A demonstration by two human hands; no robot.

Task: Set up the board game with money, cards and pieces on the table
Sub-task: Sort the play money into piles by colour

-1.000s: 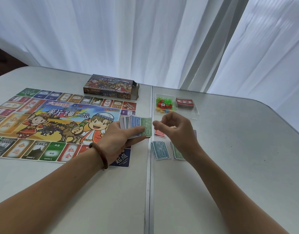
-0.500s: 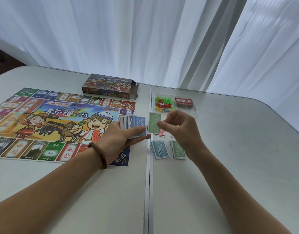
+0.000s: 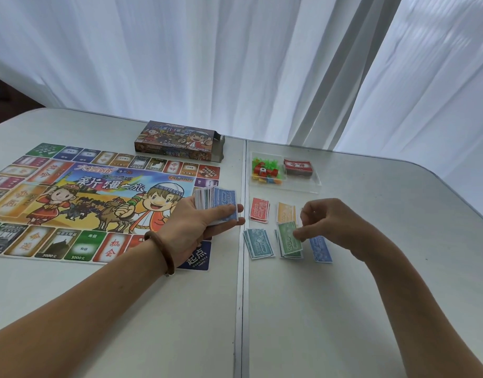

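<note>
The game board [image 3: 98, 203] lay unfolded at ten o'clock from the person. The open box [image 3: 180, 141] sat just past its far edge at twelve o'clock, so that part looked done. Over the board's four o'clock corner the left hand [image 3: 196, 222] gripped a thick wad of notes [image 3: 215, 204], thumb across a blue one on top. By my reckoning much money was yet to be sorted. Right of the table [image 3: 371, 296] seam, five piles were begun: red pile [image 3: 259, 210] and orange pile [image 3: 286, 212] behind, teal pile [image 3: 259, 242], green pile [image 3: 289, 241] and blue pile [image 3: 320, 249] in front. The right hand [image 3: 333, 225], at three o'clock of the left, pinched the top note of the green pile with curled fingertips. At twelve o'clock of the piles the clear tray [image 3: 314, 184] held the pieces [image 3: 266, 173] and card deck [image 3: 297, 166], seemingly not yet laid out.
</note>
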